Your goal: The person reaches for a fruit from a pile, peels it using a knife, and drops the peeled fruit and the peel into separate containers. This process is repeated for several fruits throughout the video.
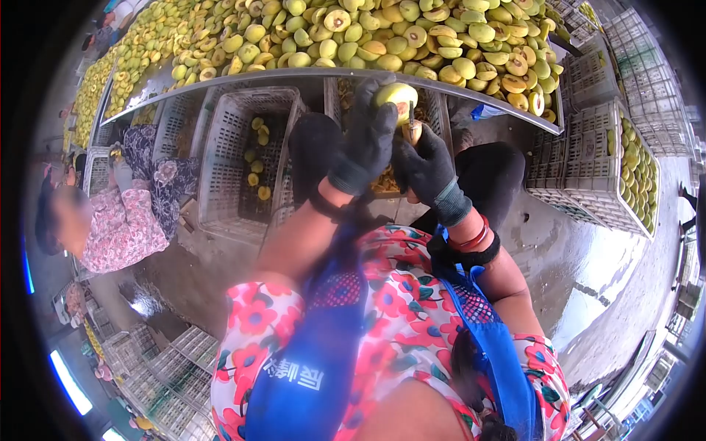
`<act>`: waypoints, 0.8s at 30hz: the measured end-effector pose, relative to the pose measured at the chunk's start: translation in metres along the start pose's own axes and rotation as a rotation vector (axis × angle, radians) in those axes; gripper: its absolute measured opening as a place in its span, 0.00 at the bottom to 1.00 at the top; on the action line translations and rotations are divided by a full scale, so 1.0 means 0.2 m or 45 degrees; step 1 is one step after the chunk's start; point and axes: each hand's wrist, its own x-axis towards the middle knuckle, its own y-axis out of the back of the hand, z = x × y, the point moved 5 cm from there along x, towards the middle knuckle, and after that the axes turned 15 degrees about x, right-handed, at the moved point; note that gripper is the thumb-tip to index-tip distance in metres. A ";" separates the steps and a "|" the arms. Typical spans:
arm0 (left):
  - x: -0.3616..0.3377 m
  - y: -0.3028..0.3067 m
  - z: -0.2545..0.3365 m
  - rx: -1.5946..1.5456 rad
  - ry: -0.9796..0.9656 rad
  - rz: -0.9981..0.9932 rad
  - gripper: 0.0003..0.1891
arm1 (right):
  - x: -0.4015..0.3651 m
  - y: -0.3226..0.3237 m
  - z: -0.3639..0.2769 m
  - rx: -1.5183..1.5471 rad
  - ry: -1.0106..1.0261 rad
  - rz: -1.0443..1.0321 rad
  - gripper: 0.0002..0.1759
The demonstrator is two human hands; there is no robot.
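My left hand point(363, 140), in a dark glove, is closed around a halved yellow-green peach point(397, 95), its cut face with the reddish centre turned toward me. In my right hand point(428, 167), also gloved, is a small knife point(416, 133) with a wooden handle. Its narrow blade points up against the peach's cut side. Both hands are close together just in front of the metal-edged table point(294, 73), above a crate between my knees that holds yellowish scraps point(385, 181).
Heaped peach halves point(353, 37) cover the table. A pale plastic crate point(208, 173) at my left holds several fruits. Stacked crates point(581, 158), one full of fruit, stand at the right. Another person point(129, 228) sits at the left. The floor point(566, 272) looks wet.
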 end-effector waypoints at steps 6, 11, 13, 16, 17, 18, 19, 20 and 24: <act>-0.04 -0.05 -0.08 -0.150 -0.148 0.043 0.25 | -0.02 -0.02 -0.04 0.309 -0.419 -0.147 0.08; -0.02 -0.05 -0.09 -0.030 -0.353 0.023 0.25 | -0.01 -0.03 -0.06 0.186 -0.363 -0.189 0.08; -0.03 -0.05 -0.07 -0.036 -0.341 -0.028 0.25 | -0.02 -0.01 -0.06 0.254 -0.460 -0.245 0.08; 0.00 -0.03 -0.04 -0.147 -0.211 -0.072 0.23 | -0.02 0.00 -0.05 0.302 -0.547 -0.242 0.08; 0.02 -0.04 -0.05 -0.260 -0.135 -0.057 0.22 | -0.02 0.00 -0.04 0.273 -0.518 -0.225 0.09; 0.05 -0.04 -0.05 -0.373 -0.061 -0.040 0.22 | -0.01 0.00 -0.04 0.243 -0.487 -0.208 0.09; 0.06 -0.03 -0.04 -0.346 0.028 -0.026 0.23 | 0.00 -0.01 -0.03 0.147 -0.344 -0.221 0.09; 0.07 -0.02 -0.02 -0.317 0.121 -0.010 0.23 | 0.01 -0.02 0.00 0.053 -0.204 -0.233 0.09; 0.07 -0.04 -0.07 -0.531 0.408 0.121 0.30 | 0.00 -0.05 -0.03 -0.023 -0.334 -0.311 0.09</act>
